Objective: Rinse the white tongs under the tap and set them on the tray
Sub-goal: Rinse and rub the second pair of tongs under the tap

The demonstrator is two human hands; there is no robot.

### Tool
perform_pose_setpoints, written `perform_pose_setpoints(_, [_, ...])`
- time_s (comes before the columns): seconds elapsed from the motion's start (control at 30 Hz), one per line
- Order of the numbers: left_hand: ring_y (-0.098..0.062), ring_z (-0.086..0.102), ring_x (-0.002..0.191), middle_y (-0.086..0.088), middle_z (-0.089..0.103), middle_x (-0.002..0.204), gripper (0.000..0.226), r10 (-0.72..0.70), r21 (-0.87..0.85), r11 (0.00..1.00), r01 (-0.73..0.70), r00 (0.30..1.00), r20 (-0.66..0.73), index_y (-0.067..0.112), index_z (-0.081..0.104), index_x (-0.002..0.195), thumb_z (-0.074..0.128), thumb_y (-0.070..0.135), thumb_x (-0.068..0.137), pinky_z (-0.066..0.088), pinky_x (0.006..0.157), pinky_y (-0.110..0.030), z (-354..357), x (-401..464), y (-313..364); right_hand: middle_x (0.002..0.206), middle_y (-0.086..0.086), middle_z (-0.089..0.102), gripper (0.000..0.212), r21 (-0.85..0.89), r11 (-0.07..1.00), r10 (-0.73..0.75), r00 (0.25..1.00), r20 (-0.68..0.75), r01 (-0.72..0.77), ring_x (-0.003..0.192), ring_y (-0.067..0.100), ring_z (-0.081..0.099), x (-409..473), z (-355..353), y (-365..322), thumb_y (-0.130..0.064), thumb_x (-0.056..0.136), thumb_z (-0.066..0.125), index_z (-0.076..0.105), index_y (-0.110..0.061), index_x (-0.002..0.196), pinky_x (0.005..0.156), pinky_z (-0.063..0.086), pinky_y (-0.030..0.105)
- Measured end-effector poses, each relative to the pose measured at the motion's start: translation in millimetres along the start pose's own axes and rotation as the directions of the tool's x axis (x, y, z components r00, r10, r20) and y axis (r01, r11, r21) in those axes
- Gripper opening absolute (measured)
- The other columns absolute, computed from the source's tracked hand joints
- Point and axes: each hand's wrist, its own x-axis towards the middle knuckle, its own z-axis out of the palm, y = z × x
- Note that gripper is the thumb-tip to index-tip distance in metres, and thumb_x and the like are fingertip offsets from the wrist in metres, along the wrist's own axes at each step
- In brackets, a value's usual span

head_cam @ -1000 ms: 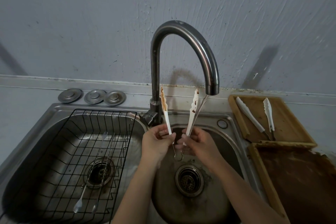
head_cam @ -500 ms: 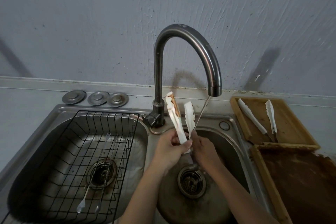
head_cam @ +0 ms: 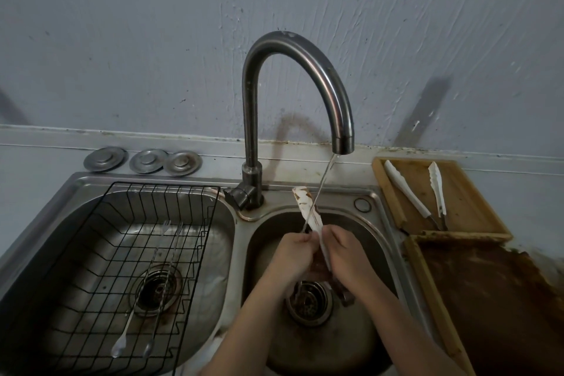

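White tongs (head_cam: 308,207) smeared with brown sauce stick up over the right sink basin (head_cam: 375,241), their two arms pressed together. A thin stream of water from the curved tap (head_cam: 341,119) runs onto them. My left hand (head_cam: 293,250) grips the tongs from the left, and my right hand (head_cam: 345,250) grips them from the right, lower on the handle. The metal handle end shows below my hands near the drain. A wooden tray (head_cam: 467,201) at the right holds another pair of white tongs (head_cam: 409,192).
The left basin holds a black wire rack (head_cam: 91,253) with long metal utensils (head_cam: 137,314) in it. Three round metal plugs (head_cam: 146,160) lie on the counter behind. A second wooden tray (head_cam: 427,290), stained brown, sits at the front right.
The tongs' arms, spread apart a second ago, are now squeezed together and tilted left under the stream. Both hands have moved closer together around them.
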Motion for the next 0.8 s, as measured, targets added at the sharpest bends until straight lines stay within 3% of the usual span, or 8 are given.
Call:
perform_pose_setpoints(0.07, [-0.023, 0.071, 0.057, -0.012, 0.072, 0.063, 0.041, -0.022, 0.065, 0.998, 0.022, 1.000, 0.001, -0.002, 0.070, 0.081, 0.047, 0.029, 0.096, 0.055, 0.052, -0.026, -1.8, 0.4, -2.9, 0.073, -0.003, 0.061, 0.031, -0.053, 0.998, 0.033, 0.998, 0.059, -0.030, 0.069, 0.010, 0.060, -1.6, -0.8, 2.5, -0.030, 0.097, 0.036, 0.059, -0.026, 0.078, 0.060, 0.043, 0.023])
perform_pose_setpoints(0.17, [-0.017, 0.065, 0.044, -0.004, 0.066, 0.046, 0.043, -0.037, 0.144, 0.988, 0.047, 0.997, -0.069, 0.002, 0.066, 0.067, 0.054, 0.036, 0.091, 0.050, 0.043, -0.022, -5.0, 3.6, -7.4, 0.076, -0.002, 0.063, 0.030, -0.095, 0.993, 0.084, 0.989, 0.121, -0.073, 0.071, 0.010, 0.062, -3.6, 1.6, 6.6, -0.031, 0.097, 0.036, 0.061, -0.022, 0.083, 0.060, 0.043, 0.022])
perform_pose_setpoints(0.33, [-0.004, 0.054, 0.033, 0.003, 0.058, 0.036, 0.045, 0.110, 0.264, 0.964, -0.038, 0.959, -0.262, 0.011, 0.063, 0.056, 0.061, 0.045, 0.084, 0.038, 0.036, -0.013, -19.0, 8.3, -12.7, 0.070, -0.005, 0.058, 0.026, -0.208, 0.977, 0.066, 0.993, 0.100, -0.044, 0.055, 0.003, 0.055, -6.2, 9.1, 2.3, -0.032, 0.098, 0.036, 0.054, -0.023, 0.081, 0.046, 0.038, 0.013])
perform_pose_setpoints(0.47, [-0.011, 0.050, 0.037, -0.001, 0.058, 0.046, 0.043, 0.102, 0.124, 0.990, -0.069, 0.954, -0.281, 0.010, 0.061, 0.056, 0.057, 0.038, 0.089, 0.037, 0.038, -0.020, -27.4, 13.9, -12.8, 0.062, -0.005, 0.053, 0.031, -0.362, 0.932, 0.015, 0.995, 0.098, 0.022, 0.052, 0.007, 0.052, -7.0, 11.9, -2.8, -0.033, 0.098, 0.033, 0.048, -0.026, 0.071, 0.050, 0.043, 0.021])
perform_pose_setpoints(0.57, [-0.002, 0.048, 0.031, 0.001, 0.058, 0.048, 0.038, 0.102, 0.122, 0.989, -0.079, 0.975, -0.195, 0.013, 0.060, 0.059, 0.056, 0.033, 0.090, 0.035, 0.034, -0.013, -20.0, 11.0, -17.3, 0.061, -0.007, 0.049, 0.034, -0.455, 0.889, -0.003, 0.994, 0.107, 0.052, 0.051, 0.004, 0.046, -5.4, 11.8, -5.9, -0.033, 0.098, 0.032, 0.042, -0.029, 0.066, 0.049, 0.033, 0.018])
perform_pose_setpoints(0.7, [-0.010, 0.050, 0.037, -0.005, 0.058, 0.055, 0.043, -0.045, 0.058, 0.996, 0.061, 0.968, -0.247, 0.005, 0.063, 0.070, 0.046, 0.036, 0.095, 0.034, 0.034, -0.018, -24.2, 15.3, -13.0, 0.060, -0.007, 0.048, 0.035, -0.550, 0.828, -0.018, 0.986, 0.165, 0.107, 0.051, 0.005, 0.044, -6.5, 5.9, -4.8, -0.034, 0.098, 0.034, 0.041, -0.029, 0.064, 0.048, 0.029, 0.018])
perform_pose_setpoints(0.8, [-0.013, 0.048, 0.043, -0.007, 0.058, 0.059, 0.046, -0.036, 0.112, 0.991, 0.068, 0.964, -0.262, 0.002, 0.064, 0.075, 0.041, 0.035, 0.097, 0.033, 0.037, -0.020, -30.4, 18.9, -12.9, 0.061, -0.007, 0.048, 0.035, -0.604, 0.786, -0.014, 0.981, 0.193, 0.130, 0.052, 0.004, 0.044, -8.0, 3.2, -3.6, -0.034, 0.098, 0.034, 0.040, -0.029, 0.064, 0.049, 0.030, 0.018])
